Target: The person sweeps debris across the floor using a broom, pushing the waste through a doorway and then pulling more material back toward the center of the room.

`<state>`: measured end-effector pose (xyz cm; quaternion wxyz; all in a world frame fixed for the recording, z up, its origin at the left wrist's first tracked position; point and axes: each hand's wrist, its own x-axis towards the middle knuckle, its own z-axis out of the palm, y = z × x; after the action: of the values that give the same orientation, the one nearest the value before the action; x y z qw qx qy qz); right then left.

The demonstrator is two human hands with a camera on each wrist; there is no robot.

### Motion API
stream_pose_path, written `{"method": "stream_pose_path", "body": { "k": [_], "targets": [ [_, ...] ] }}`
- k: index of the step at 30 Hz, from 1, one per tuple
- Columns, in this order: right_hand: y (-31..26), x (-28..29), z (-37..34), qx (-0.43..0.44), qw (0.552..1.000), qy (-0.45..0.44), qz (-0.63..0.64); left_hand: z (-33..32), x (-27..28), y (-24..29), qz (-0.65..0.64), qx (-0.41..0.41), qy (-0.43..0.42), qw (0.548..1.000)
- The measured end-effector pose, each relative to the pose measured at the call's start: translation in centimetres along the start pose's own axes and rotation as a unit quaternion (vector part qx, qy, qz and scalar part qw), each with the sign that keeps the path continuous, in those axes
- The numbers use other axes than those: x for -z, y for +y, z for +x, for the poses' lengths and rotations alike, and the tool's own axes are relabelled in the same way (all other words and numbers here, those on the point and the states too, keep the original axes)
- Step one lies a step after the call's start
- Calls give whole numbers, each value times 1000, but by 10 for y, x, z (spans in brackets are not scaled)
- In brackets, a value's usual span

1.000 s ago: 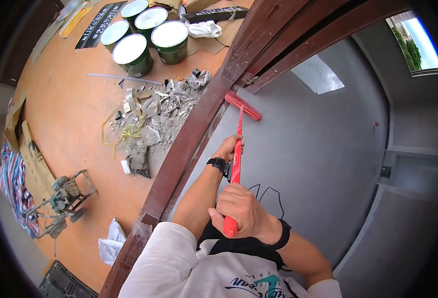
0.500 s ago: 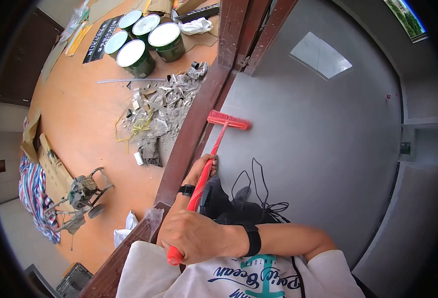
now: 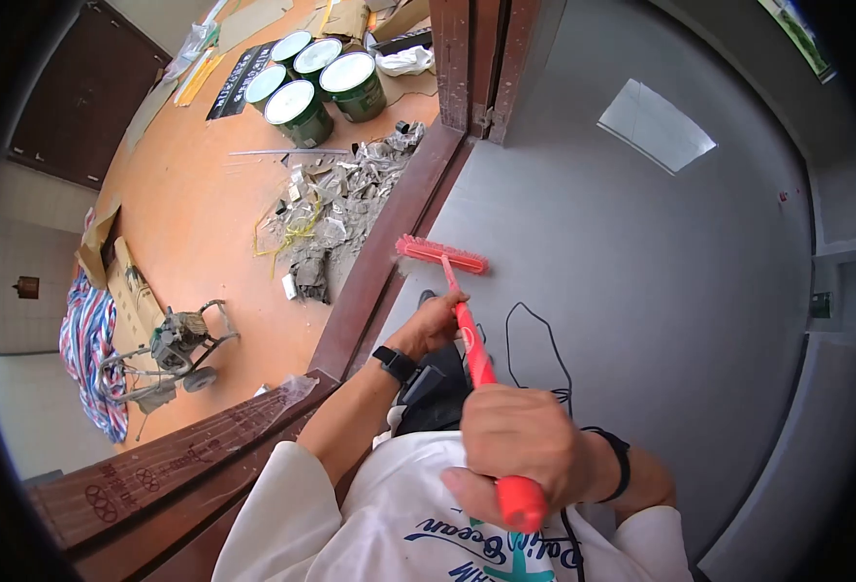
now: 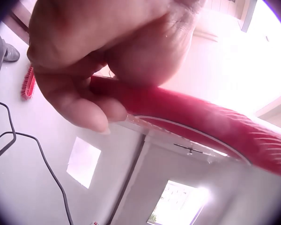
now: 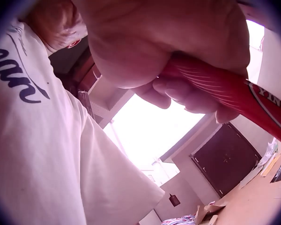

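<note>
A red broom (image 3: 474, 349) slants away from the body, its bristled head (image 3: 442, 255) over the grey floor beside the dark red door sill (image 3: 374, 301). My left hand (image 3: 431, 323) grips the handle partway down; in the left wrist view its fingers (image 4: 79, 105) curl round the red handle (image 4: 192, 117). Higher up, close to the white shirt, my right hand (image 3: 520, 441) holds the handle near its end. The right wrist view shows that hand (image 5: 168, 47) wrapped round the handle (image 5: 210, 84). Whether the bristles touch the floor is unclear.
Beyond the sill lie a rubble heap (image 3: 336, 213), several lidded buckets (image 3: 350, 85) and a wheeled machine (image 3: 180, 344). Black cable (image 3: 544, 330) loops over the grey floor right of the legs. A door frame (image 3: 476, 68) rises ahead.
Over the last second the broom head has come nearer the body. My right hand swung left, then back right, so the handle's slant has reversed since half a second ago. The view has turned.
</note>
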<state>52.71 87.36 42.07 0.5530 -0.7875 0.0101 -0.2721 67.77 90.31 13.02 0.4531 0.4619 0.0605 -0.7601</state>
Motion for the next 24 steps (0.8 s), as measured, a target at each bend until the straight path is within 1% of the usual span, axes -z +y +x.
{"method": "stream_pose_path", "body": {
  "k": [1,2,3,4,6,7,9,10,12,13,15,16,17,18,19,20,21,23,24],
  "targets": [
    [-12,29,-9,-22,999,-17,37,8,-20,-2,-8,9,-5,1000],
    [-18,50,-20,-40,996,12,78,13,-40,-3,-18,18,-10,1000],
    [-21,71,-26,-29,995,32,93,14,-62,-3,-23,8,8,1000],
    [-24,93,-23,-23,994,-21,100,20,-79,3,-26,-2,25,999],
    [-13,116,-29,-8,994,8,111,37,-89,8,-44,-4,12,999],
    [-6,125,-29,-11,993,-9,121,42,-87,10,-66,-3,-7,998],
    [6,142,-22,-15,992,41,118,47,-84,16,-119,-3,-35,992],
    [10,158,-24,-19,992,30,124,49,-83,18,-131,-6,-31,991],
    [21,196,-22,9,976,170,135,40,-89,33,-190,-7,-80,978],
    [33,213,-8,8,977,163,136,33,-94,43,-191,-4,-71,979],
    [54,241,31,39,935,339,97,31,-95,59,-249,-20,-79,965],
    [69,250,58,-18,942,267,202,35,-92,66,-284,-31,-76,955],
    [90,254,95,-78,931,189,303,43,-83,71,-320,-42,-69,944],
    [121,253,125,-91,932,134,324,53,-71,71,-356,-52,-62,931],
    [152,247,146,-100,930,80,343,62,-59,70,-396,-66,-37,915],
    [178,236,161,-113,927,60,351,67,-46,70,-423,-77,-3,903],
    [201,222,173,-125,923,39,361,76,-29,63,-452,-94,-4,887],
    [243,196,185,-152,909,16,388,88,6,57,-482,-93,42,870],
    [260,182,182,-180,906,29,383,97,24,53,-487,-97,45,867]
  ]
}}
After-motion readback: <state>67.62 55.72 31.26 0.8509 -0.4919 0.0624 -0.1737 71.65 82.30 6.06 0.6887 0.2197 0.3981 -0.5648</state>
